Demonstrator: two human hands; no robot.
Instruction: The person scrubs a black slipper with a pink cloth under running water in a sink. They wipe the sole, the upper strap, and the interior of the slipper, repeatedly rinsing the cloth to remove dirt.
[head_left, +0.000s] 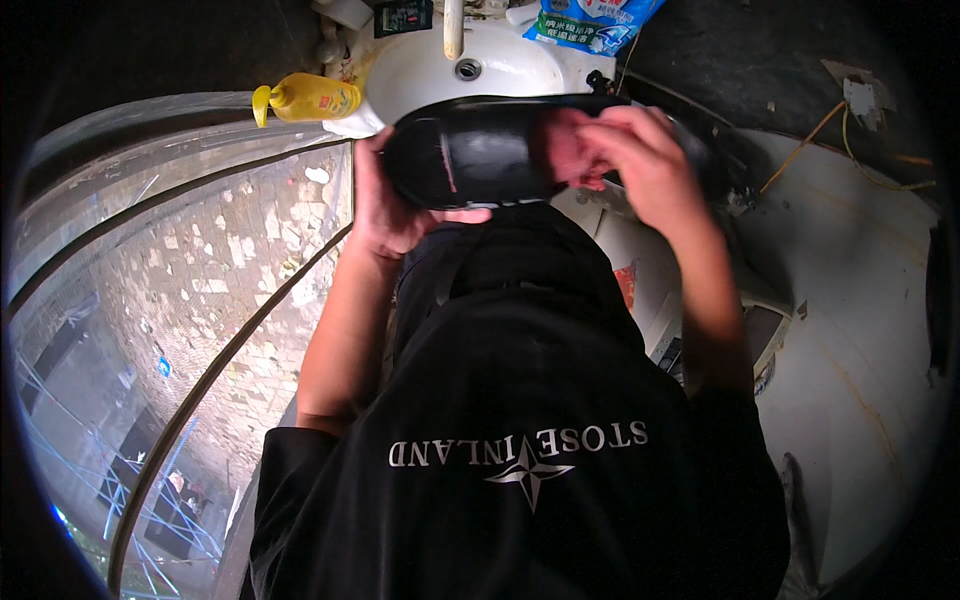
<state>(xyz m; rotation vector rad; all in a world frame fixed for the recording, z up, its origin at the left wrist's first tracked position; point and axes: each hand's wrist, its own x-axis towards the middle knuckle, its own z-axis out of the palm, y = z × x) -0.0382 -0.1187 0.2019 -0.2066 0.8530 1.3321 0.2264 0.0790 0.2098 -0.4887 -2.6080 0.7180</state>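
A glossy black shoe (487, 154) lies sideways in front of my body, just before the near edge of the white washbasin (510, 60). My left hand (390, 210) grips its rounded left end, with the thumb along the lower edge. A thin pink streak crosses the black surface near that end. Over the right part of the shoe, my right hand (637, 161) pinches a crumpled reddish cloth (566, 150) that rests against the surface. Motion blurs this hand, the cloth and the shoe's right end.
A yellow pump bottle (315, 97) stands on the basin's left corner. Behind the basin are a faucet (453, 30), a dark packet (403, 16) and a blue detergent bag (589, 22). Window glass (247, 247) is on the left. Loose wires (806, 146) run at the right.
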